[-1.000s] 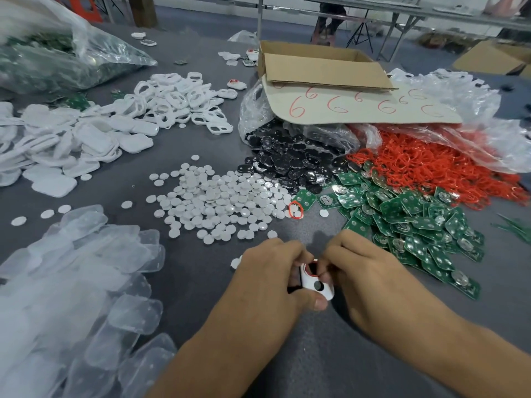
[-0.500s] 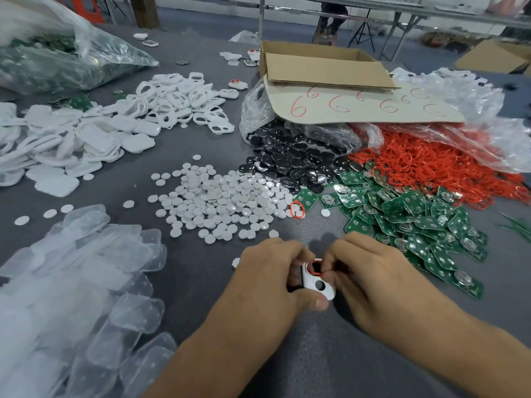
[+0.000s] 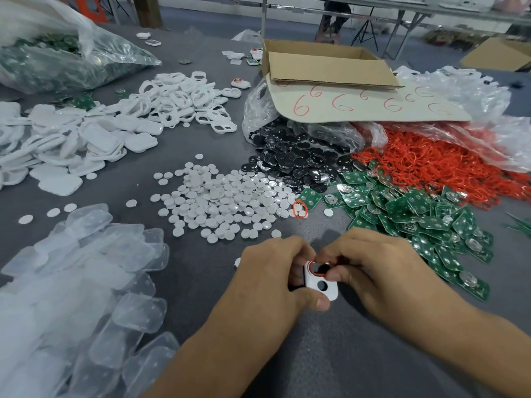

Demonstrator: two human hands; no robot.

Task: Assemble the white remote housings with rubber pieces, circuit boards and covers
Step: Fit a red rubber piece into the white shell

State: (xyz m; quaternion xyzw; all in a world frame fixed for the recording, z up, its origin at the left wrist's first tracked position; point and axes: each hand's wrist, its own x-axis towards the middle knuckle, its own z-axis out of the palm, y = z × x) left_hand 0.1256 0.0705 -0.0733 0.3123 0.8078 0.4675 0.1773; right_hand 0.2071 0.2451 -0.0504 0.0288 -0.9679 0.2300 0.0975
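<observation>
Near the table's front, my left hand (image 3: 270, 271) grips a white remote housing (image 3: 323, 285) with two holes, thumb under its lower edge. My right hand (image 3: 370, 265) pinches a red rubber ring (image 3: 316, 270) against the rim of the housing's upper hole. Piles lie beyond: white round buttons (image 3: 224, 205), green circuit boards (image 3: 416, 214), red rubber rings (image 3: 436, 165), black pieces (image 3: 293, 159), white housings (image 3: 184, 99) and white covers (image 3: 71, 145). One loose red ring (image 3: 300, 208) rests among the buttons.
Clear plastic covers (image 3: 80, 282) heap at the front left. A cardboard box (image 3: 324, 64) with a card marked with red sixes sits at the back. A bag of circuit boards (image 3: 57, 58) lies at the far left. Grey table (image 3: 344, 354) shows in front of my hands.
My hands have stayed in place. My right fingers have worked the red ring further around the housing's upper hole, and the housing has tilted slightly.
</observation>
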